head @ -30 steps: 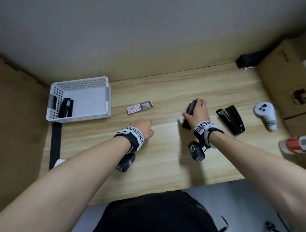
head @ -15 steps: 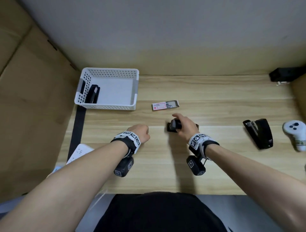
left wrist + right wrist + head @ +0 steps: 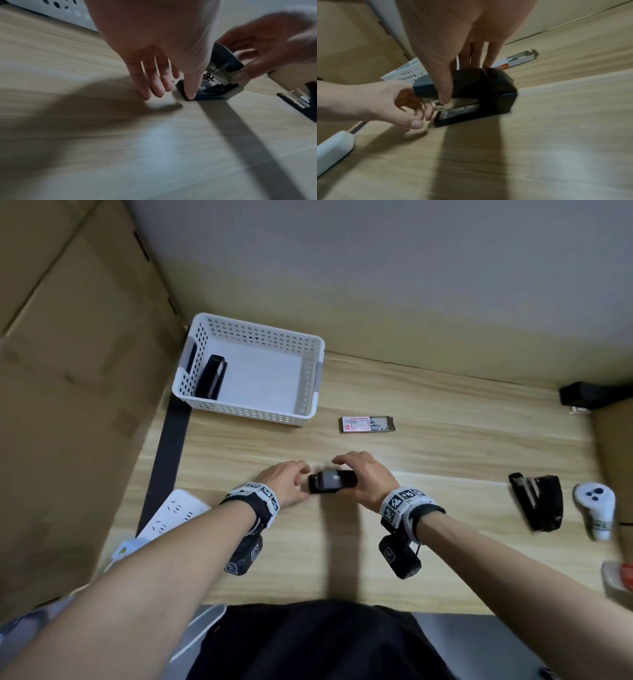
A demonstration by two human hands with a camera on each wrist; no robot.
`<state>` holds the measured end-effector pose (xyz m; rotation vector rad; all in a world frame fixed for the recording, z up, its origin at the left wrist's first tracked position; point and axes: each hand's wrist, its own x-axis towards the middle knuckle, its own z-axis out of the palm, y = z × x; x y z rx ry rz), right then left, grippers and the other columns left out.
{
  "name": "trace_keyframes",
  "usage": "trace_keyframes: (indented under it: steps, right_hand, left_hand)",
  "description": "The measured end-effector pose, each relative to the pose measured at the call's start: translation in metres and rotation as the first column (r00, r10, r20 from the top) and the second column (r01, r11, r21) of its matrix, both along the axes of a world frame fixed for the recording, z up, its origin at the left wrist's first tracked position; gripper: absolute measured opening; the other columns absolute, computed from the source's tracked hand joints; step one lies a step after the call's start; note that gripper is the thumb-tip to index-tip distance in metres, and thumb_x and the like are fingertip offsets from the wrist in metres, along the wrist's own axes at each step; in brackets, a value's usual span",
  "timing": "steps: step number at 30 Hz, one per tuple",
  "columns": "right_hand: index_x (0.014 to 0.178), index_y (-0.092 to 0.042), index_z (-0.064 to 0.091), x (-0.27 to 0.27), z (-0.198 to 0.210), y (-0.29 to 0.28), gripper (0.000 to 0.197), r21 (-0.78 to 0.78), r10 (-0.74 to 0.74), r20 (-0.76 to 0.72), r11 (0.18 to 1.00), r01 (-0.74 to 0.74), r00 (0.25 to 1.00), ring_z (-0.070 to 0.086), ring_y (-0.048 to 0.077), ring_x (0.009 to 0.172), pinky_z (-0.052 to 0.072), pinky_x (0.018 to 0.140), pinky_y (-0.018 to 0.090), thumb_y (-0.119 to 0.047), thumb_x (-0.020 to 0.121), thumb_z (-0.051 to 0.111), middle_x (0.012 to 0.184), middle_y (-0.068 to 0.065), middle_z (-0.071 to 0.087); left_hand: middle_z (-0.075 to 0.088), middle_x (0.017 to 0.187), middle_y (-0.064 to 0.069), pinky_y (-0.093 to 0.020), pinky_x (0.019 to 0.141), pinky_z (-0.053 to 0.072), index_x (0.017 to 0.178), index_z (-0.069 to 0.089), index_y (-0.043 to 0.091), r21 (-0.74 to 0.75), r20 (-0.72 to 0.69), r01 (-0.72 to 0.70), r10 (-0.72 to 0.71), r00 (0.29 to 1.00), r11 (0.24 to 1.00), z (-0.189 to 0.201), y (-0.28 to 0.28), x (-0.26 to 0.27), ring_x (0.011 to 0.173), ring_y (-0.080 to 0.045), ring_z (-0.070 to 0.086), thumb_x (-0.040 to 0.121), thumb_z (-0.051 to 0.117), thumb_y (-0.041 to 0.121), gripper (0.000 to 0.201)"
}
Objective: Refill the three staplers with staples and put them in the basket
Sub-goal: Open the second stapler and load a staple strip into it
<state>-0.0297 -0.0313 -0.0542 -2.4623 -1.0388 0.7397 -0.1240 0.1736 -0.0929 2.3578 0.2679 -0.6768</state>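
A black stapler [image 3: 329, 481] stands on the wooden table [image 3: 445, 460] in the middle. My right hand [image 3: 352, 474] grips its top from above, thumb on the near side, fingers on the far side. My left hand [image 3: 301, 479] is at its front end with fingers straight down on the table and the thumb touching the stapler's base [image 3: 205, 94]. A second stapler [image 3: 537, 501] lies opened at the right. A third stapler [image 3: 212, 378] stands inside the white basket [image 3: 308, 392] at the back left. A staple box [image 3: 368, 424] lies behind the hands.
A white power strip [image 3: 171, 515] lies at the left front edge beside a black strip [image 3: 168, 457]. A white controller [image 3: 594, 505] sits at the far right, with a red-and-white object [image 3: 620, 577] below it. Cardboard walls stand left and right.
My right hand has brought the stapler leftward from beside the opened stapler to the table's middle. My left hand has uncurled from a fist and reached the stapler's front end.
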Motion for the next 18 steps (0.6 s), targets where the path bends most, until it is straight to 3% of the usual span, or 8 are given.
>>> trace_keyframes:
  steps: [5, 8, 9, 11, 14, 18]
  right_hand:
    - [0.125, -0.018, 0.059, 0.020, -0.019, -0.054, 0.065, -0.115, -0.232, -0.115, 0.969, 0.219, 0.966, 0.053, 0.019, 0.108, 0.044, 0.095, 0.034, -0.029, 0.067, 0.086, 0.120, 0.002, 0.057]
    - [0.114, -0.015, 0.067, 0.024, -0.030, -0.075, 0.046, -0.107, -0.457, -0.396, 0.884, 0.455, 0.796, 0.063, 0.020, 0.095, 0.052, 0.095, 0.039, -0.003, 0.072, 0.081, 0.103, 0.004, 0.067]
    - [0.111, -0.012, 0.069, 0.025, -0.031, -0.077, 0.039, -0.108, -0.484, -0.463, 0.862, 0.495, 0.743, 0.064, 0.020, 0.093, 0.052, 0.095, 0.035, 0.005, 0.076, 0.074, 0.100, 0.006, 0.070]
    - [0.105, -0.008, 0.072, 0.029, -0.033, -0.076, 0.030, -0.132, -0.482, -0.521, 0.861, 0.491, 0.705, 0.064, 0.016, 0.089, 0.051, 0.089, 0.026, 0.008, 0.081, 0.063, 0.097, 0.009, 0.073]
    - [0.090, -0.005, 0.076, 0.033, -0.034, -0.070, 0.018, -0.155, -0.503, -0.555, 0.845, 0.511, 0.663, 0.060, 0.014, 0.069, 0.048, 0.072, 0.027, -0.001, 0.083, 0.060, 0.079, 0.009, 0.072]
    - [0.072, -0.015, 0.073, 0.042, -0.038, -0.072, 0.021, -0.146, -0.490, -0.561, 0.852, 0.503, 0.667, 0.057, 0.007, 0.056, 0.047, 0.063, 0.021, -0.005, 0.088, 0.062, 0.062, -0.001, 0.065]
  left_hand:
    - [0.050, 0.104, 0.016, -0.031, 0.073, 0.049, 0.113, 0.057, 0.034, -0.021, 0.114, 0.068, -0.065, 0.991, 0.997, 0.000, -0.013, 0.006, 0.092, -0.013, 0.057, 0.071, 0.075, 0.042, 0.047]
    - [0.050, 0.108, 0.017, -0.029, 0.074, 0.046, 0.113, 0.058, 0.035, -0.066, 0.181, 0.096, -0.083, 0.980, 0.993, 0.002, -0.020, 0.010, 0.093, -0.009, 0.054, 0.067, 0.075, 0.054, 0.053]
    - [0.051, 0.109, 0.018, -0.028, 0.075, 0.046, 0.112, 0.059, 0.035, -0.080, 0.209, 0.102, -0.083, 0.974, 0.992, 0.004, -0.023, 0.012, 0.093, -0.007, 0.053, 0.066, 0.074, 0.057, 0.053]
    - [0.056, 0.107, 0.017, -0.030, 0.075, 0.047, 0.109, 0.063, 0.033, -0.077, 0.261, 0.111, -0.087, 0.961, 0.991, 0.010, -0.028, 0.016, 0.094, -0.008, 0.054, 0.071, 0.073, 0.055, 0.046]
    - [0.060, 0.106, 0.013, -0.029, 0.075, 0.045, 0.109, 0.067, 0.028, 0.001, 0.282, 0.166, -0.160, 0.946, 0.986, 0.020, -0.029, 0.021, 0.098, -0.010, 0.054, 0.079, 0.071, 0.048, 0.036]
    - [0.059, 0.108, 0.011, -0.028, 0.077, 0.043, 0.109, 0.068, 0.027, 0.112, 0.220, 0.238, -0.258, 0.941, 0.965, 0.029, -0.030, 0.028, 0.104, -0.011, 0.052, 0.081, 0.069, 0.046, 0.035]
